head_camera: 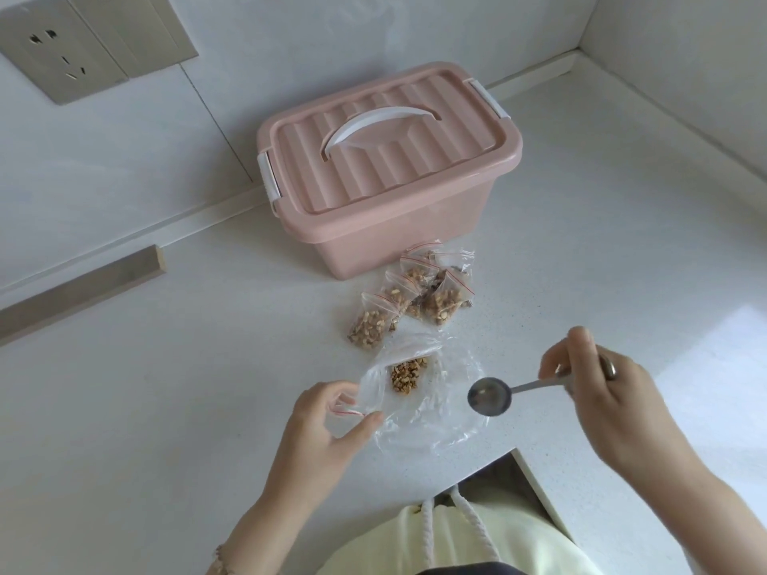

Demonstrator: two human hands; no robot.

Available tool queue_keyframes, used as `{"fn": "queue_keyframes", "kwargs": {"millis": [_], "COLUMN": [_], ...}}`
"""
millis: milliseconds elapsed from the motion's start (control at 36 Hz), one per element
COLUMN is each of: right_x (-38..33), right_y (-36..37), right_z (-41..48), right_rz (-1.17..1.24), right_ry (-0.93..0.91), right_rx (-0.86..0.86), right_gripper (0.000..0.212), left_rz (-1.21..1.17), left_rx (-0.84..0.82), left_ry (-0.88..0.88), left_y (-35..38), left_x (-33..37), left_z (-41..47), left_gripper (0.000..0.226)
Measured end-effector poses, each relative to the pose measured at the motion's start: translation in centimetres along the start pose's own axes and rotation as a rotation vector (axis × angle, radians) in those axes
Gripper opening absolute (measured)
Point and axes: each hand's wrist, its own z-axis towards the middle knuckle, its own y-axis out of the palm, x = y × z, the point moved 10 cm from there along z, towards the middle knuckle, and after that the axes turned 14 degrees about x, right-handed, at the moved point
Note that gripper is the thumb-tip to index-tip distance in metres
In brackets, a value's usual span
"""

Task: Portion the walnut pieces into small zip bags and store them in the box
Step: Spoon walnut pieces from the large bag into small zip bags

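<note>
We find passing room on the table either side of the filled bags, which crowd the box front.

Walnut pieces in zip bags, in front of a closed pink box.

The pink box, lid on, with a white handle and white side latches, stands at 12 o'clock in the view. Just beside it, at its 6 o'clock, filled small zip bags with red-striped mouths lie in a loose overlapping pile. At the pile's 7 o'clock an open zip bag rests on a larger crumpled clear bag and holds a small heap of walnut pieces. The left hand pinches its mouth. At its 3 o'clock the right hand holds a metal spoon, whose bowl looks empty.
</note>
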Motion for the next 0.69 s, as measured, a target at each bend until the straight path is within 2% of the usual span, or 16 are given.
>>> {"fn": "queue_keyframes", "kwargs": {"millis": [111, 194, 361, 472, 694], "right_x": [2.8, 4.6, 6.5, 7.0, 9.2], "right_y": [1.4, 3.2, 5.7, 6.7, 9.6], "right_z": [-0.6, -1.1, -1.4, -1.4, -1.6], "right_rz": [0.103, 0.190, 0.170, 0.127, 0.196], "right_ry": [0.102, 0.170, 0.174, 0.173, 0.272], "right_rx": [0.007, -0.012, 0.038, 0.053, -0.023], "right_gripper": [0.050, 0.039, 0.031, 0.028, 0.027], "left_rz": [-0.015, -0.027, -0.002, 0.055, 0.081], "left_rx": [-0.021, -0.106, -0.291, -0.401, -0.400], "left_ry": [0.006, -0.030, -0.097, -0.100, -0.194], "left_y": [1.4, 3.5, 7.4, 9.3, 10.1], "left_x": [-0.9, -1.8, -2.6, -2.7, -4.1], "left_z": [-0.4, -0.4, 1.0, 1.8, 2.4], "left_gripper": [0.036, 0.031, 0.017, 0.020, 0.013]}}
